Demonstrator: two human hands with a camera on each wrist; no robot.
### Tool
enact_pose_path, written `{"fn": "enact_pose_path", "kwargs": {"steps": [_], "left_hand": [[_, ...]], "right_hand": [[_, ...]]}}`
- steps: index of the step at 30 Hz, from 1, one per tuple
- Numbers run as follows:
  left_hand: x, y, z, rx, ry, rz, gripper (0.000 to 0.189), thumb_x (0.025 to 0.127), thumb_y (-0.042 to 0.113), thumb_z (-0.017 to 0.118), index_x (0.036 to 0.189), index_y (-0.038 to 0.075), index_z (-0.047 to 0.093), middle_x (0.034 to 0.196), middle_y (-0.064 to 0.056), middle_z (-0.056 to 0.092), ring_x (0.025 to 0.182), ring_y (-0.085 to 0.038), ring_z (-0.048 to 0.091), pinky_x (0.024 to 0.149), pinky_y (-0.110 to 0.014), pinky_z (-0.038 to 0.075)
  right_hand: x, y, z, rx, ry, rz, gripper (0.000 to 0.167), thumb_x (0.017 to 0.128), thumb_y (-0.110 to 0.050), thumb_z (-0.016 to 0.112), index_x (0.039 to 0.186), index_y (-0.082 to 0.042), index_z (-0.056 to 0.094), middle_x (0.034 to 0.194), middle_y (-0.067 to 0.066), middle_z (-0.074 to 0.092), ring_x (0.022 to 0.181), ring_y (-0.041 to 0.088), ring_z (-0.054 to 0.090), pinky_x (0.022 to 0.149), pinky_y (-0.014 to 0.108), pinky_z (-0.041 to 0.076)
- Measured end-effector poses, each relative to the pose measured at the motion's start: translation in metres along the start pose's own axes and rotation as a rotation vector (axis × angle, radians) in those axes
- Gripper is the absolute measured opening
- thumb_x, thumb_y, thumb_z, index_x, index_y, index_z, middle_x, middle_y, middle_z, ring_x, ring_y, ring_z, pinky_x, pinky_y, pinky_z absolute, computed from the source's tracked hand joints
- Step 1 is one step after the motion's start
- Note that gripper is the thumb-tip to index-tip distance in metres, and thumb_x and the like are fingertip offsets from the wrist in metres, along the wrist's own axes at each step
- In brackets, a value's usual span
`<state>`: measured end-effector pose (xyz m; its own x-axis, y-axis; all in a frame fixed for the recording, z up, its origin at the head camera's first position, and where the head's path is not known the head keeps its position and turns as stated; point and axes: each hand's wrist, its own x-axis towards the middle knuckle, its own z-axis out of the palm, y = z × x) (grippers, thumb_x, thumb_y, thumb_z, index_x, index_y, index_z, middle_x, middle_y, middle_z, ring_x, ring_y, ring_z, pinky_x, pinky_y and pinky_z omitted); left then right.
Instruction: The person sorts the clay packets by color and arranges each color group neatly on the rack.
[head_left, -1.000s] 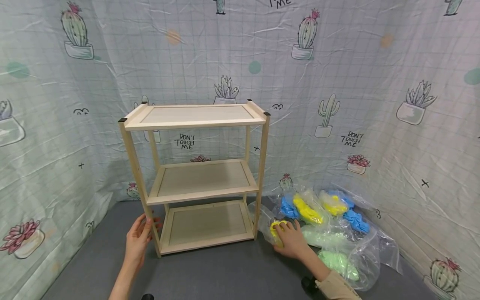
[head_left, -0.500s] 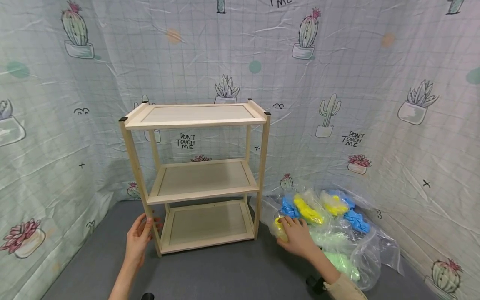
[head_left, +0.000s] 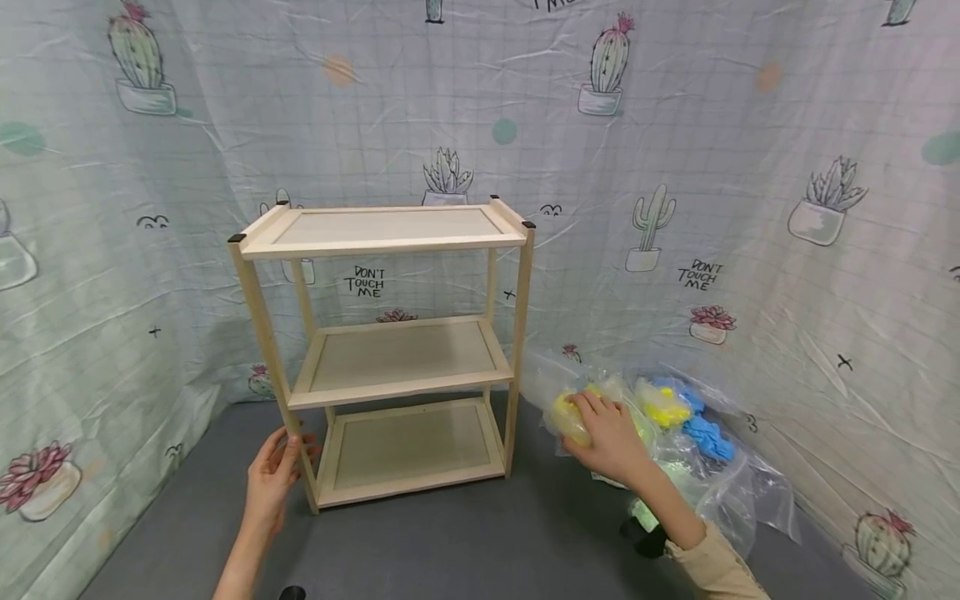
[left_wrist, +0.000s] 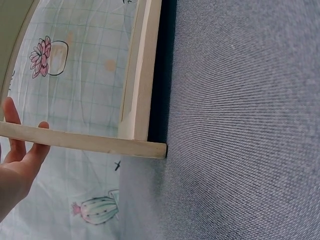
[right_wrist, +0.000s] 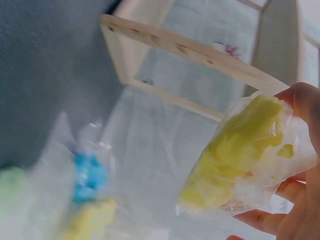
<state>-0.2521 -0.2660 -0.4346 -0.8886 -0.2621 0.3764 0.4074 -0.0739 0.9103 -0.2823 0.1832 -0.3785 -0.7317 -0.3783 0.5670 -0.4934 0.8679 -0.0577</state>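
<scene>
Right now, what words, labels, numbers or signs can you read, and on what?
"DON'T TOUCH ME": printed backdrop, seen through the shelf unit.
"DON'T TOUCH ME": backdrop, right of the unit.
"ME": backdrop, top edge; the rest is cut off.
"x", "+": small backdrop marks.
Shelf unit, held yellow-filled bag: none readable.

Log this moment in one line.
left hand: holds wooden rack by front-left leg | right hand: grips yellow-filled bag | other bags: right of rack
</scene>
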Motion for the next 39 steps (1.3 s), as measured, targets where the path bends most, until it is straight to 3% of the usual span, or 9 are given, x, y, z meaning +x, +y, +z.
{"fn": "enact_pose_path", "kwargs": {"steps": [8, 10, 12, 15, 17, 25, 32, 39], "left_hand": [[0.0, -0.005, -0.007, 0.036, -0.045, 0.033, 0.042, 0.095, 0.019, 0.042, 0.13, -0.004, 0.036, 0.093, 0.015, 0.065, 0.082, -0.004, 0.065, 0.068, -0.019, 0.05], [0.003, -0.013, -0.012, -0.021, -0.082, 0.077, 0.04, 0.095, 0.016, 0.043, 0.13, -0.003, 0.037, 0.096, 0.01, 0.066, 0.083, -0.007, 0.065, 0.068, -0.02, 0.05], [0.003, -0.014, -0.013, -0.001, -0.088, 0.08, 0.041, 0.095, 0.019, 0.043, 0.131, -0.001, 0.037, 0.097, 0.012, 0.065, 0.084, -0.005, 0.065, 0.069, -0.019, 0.05], [0.003, -0.013, -0.012, -0.013, -0.071, 0.068, 0.041, 0.095, 0.017, 0.044, 0.13, -0.002, 0.038, 0.096, 0.01, 0.066, 0.082, -0.005, 0.065, 0.067, -0.02, 0.049], [0.0, -0.005, -0.007, 0.048, -0.033, 0.019, 0.043, 0.095, 0.021, 0.043, 0.13, -0.003, 0.036, 0.092, 0.015, 0.065, 0.081, -0.002, 0.064, 0.068, -0.018, 0.049], [-0.002, -0.001, -0.003, 0.039, -0.003, -0.022, 0.036, 0.095, 0.013, 0.042, 0.127, -0.002, 0.039, 0.09, 0.013, 0.066, 0.079, -0.003, 0.064, 0.066, -0.019, 0.049], [-0.002, -0.002, -0.003, 0.034, 0.004, -0.01, 0.033, 0.095, 0.013, 0.042, 0.125, -0.001, 0.042, 0.089, 0.014, 0.066, 0.078, -0.002, 0.065, 0.065, -0.02, 0.049], [-0.001, -0.001, -0.001, 0.053, -0.012, 0.005, 0.024, 0.095, 0.016, 0.041, 0.117, 0.018, 0.051, 0.089, 0.013, 0.064, 0.08, -0.002, 0.064, 0.067, -0.02, 0.049]], "right_hand": [[0.017, 0.007, -0.037, -0.024, -0.006, -0.009, 0.045, 0.077, -0.032, 0.065, 0.114, -0.011, 0.051, 0.11, 0.008, 0.055, 0.094, 0.03, 0.053, 0.078, 0.051, 0.038], [0.021, 0.01, -0.047, -0.038, -0.005, -0.016, 0.047, 0.077, -0.033, 0.065, 0.115, -0.01, 0.051, 0.111, 0.009, 0.054, 0.096, 0.032, 0.053, 0.079, 0.052, 0.037], [0.025, 0.012, -0.058, -0.045, -0.006, -0.023, 0.048, 0.076, -0.033, 0.066, 0.115, -0.009, 0.051, 0.112, 0.009, 0.054, 0.098, 0.033, 0.053, 0.08, 0.053, 0.037], [0.031, 0.016, -0.071, -0.067, -0.002, -0.035, 0.049, 0.076, -0.031, 0.066, 0.115, -0.007, 0.05, 0.113, 0.011, 0.053, 0.1, 0.035, 0.052, 0.082, 0.055, 0.036], [0.037, 0.019, -0.081, -0.09, 0.011, -0.043, 0.05, 0.075, -0.03, 0.066, 0.116, -0.007, 0.05, 0.113, 0.012, 0.053, 0.1, 0.036, 0.051, 0.081, 0.055, 0.036], [0.069, 0.026, -0.135, -0.187, 0.158, -0.082, 0.052, 0.074, -0.029, 0.067, 0.116, -0.004, 0.049, 0.111, 0.015, 0.052, 0.095, 0.036, 0.051, 0.073, 0.05, 0.036], [0.109, 0.016, -0.182, -0.148, 0.2, -0.084, 0.049, 0.078, -0.024, 0.064, 0.119, -0.004, 0.046, 0.11, 0.016, 0.048, 0.094, 0.036, 0.047, 0.069, 0.049, 0.034], [0.145, -0.009, -0.208, -0.094, 0.236, -0.116, 0.048, 0.082, -0.027, 0.058, 0.122, -0.004, 0.045, 0.113, 0.015, 0.047, 0.096, 0.033, 0.045, 0.071, 0.047, 0.034]]}}
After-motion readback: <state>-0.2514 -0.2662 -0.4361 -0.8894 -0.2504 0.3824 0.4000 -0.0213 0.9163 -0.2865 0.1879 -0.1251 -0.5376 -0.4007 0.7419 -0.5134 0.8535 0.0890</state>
